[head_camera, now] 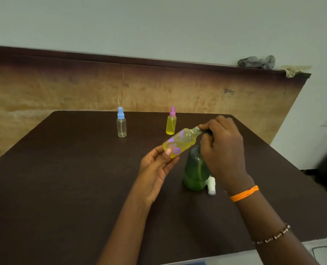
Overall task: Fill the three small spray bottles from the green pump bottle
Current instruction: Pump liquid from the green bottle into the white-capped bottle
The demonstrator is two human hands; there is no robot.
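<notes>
Second bottle is on the pump right now. The left hand [155, 169] grips the base of a flower-printed spray bottle [180, 143], tilted with its open neck up toward two o'clock, and yellow liquid already fills most of it. The right hand [222, 142] is curled over the head of the green pump bottle [195, 169], fingers bent around the spout at the small bottle's mouth; the nozzle itself is hidden under those fingers.

Scoreboard, by my reading: the pink-capped spray bottle [171, 123] at twelve o'clock stands capped and full of yellow, so that one looks done. The blue-capped spray bottle [121, 124], off at ten o'clock, is clear and looks empty, cap on, so that one remains. So roughly one finished, one nearly there, one to go.

Just beside the green bottle at four o'clock lies a white sprayer cap [211, 185] on the dark counter [63, 178], probably for the flowered bottle. Far back at two o'clock, a grey rag [257, 62] sits on the ledge [159, 61]. Nothing blocks either hand.
</notes>
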